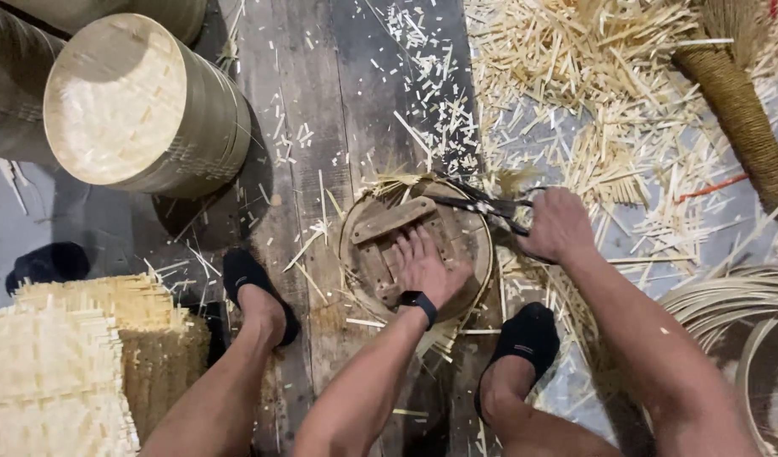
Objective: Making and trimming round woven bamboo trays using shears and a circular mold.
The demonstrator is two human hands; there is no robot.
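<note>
My left hand [424, 267] presses flat on a round wooden form [387, 222] that lies on a woven bamboo disc [483, 254] on the floor. My right hand [558, 224] grips black shears [482, 203], whose blades point left along the disc's upper right edge. A dark band is on my left wrist. Both my feet in black socks [252, 283] rest on either side of the disc.
A stack of round bamboo steamer lids [139, 106] lies at the upper left. Woven bamboo mats [63, 364] are piled at the lower left. Cut bamboo slivers [592, 93] cover the floor at the upper right, beside a rope-wrapped broom handle [740, 110]. Bamboo hoops [744, 313] lie at the right.
</note>
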